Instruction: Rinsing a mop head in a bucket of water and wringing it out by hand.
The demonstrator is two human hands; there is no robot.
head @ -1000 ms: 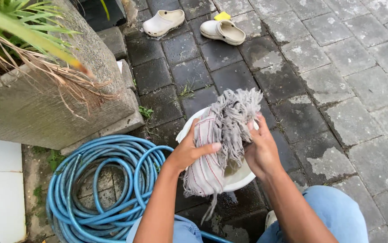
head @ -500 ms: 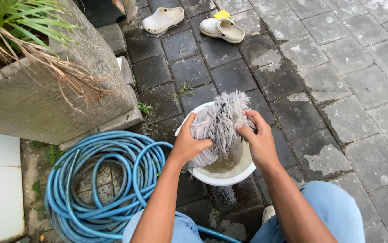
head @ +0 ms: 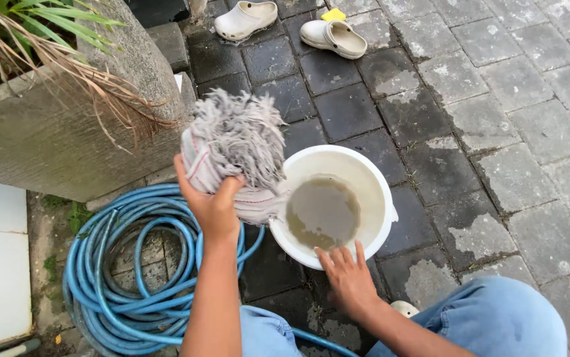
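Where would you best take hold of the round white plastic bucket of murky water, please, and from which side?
Grip the round white plastic bucket by its rim, probably with both hands on opposite sides. It stands upright and open-topped, part full of murky water, so a one-sided lift could tip it. The right hand already rests at the near rim; the left hand holds the grey mop head.

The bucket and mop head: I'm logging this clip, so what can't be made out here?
Head view only:
- Bucket bottom: hidden by murky water.
- Mop head underside: hidden by left hand.
- Right hand fingertips: behind the bucket's rim.
- Hose ends: cut off by the bottom edge.
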